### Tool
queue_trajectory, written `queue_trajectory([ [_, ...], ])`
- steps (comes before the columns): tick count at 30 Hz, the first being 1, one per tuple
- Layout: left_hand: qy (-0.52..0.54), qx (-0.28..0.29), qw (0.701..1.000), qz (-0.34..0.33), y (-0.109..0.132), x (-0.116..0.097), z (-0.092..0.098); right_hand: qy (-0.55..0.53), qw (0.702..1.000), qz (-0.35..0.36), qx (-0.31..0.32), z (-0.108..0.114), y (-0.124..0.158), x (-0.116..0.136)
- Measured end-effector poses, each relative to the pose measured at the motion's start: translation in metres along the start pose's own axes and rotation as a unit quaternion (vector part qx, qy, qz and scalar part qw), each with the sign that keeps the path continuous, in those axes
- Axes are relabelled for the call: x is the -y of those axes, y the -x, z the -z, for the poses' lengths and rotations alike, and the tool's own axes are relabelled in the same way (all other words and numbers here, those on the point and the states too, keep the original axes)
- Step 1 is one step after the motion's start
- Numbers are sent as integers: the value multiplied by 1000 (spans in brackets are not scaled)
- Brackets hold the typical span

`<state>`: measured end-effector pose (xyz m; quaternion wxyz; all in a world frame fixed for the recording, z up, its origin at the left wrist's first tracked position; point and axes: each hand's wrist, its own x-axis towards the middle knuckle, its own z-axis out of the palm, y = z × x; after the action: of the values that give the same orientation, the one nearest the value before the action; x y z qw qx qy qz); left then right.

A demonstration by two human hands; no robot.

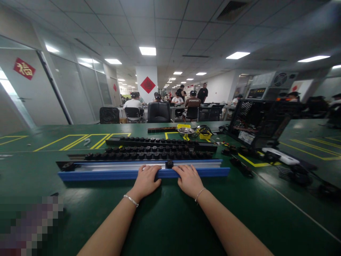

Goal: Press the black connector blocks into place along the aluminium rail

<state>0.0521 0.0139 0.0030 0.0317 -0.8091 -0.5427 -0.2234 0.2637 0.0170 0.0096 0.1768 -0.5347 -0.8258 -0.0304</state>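
Note:
A long blue channel (106,175) with a silvery inside lies across the green table in front of me. My left hand (146,180) grips its front wall near the middle, with fingers over the top edge and the thumb on the near side. My right hand (190,180) holds the same wall a little to the right, in a similar grip. Between the hands, a small black block (169,164) sits in the channel, close to my right fingertips. Another round black piece (68,166) is at the channel's left end.
Behind the channel lie black strips (149,155) carrying rows of black pieces. An opened computer case (259,122) stands at the back right, with a power supply box (271,84) on top. A metal bowl (185,131), a white power strip (281,155) and black cables lie nearby. People sit farther back.

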Motion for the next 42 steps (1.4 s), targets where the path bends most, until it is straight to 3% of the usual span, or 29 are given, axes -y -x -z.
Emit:
queue_trajectory([
  [42,-39,-43,998,-22,1,3,-5,18,999,30,16,9,1,-25],
])
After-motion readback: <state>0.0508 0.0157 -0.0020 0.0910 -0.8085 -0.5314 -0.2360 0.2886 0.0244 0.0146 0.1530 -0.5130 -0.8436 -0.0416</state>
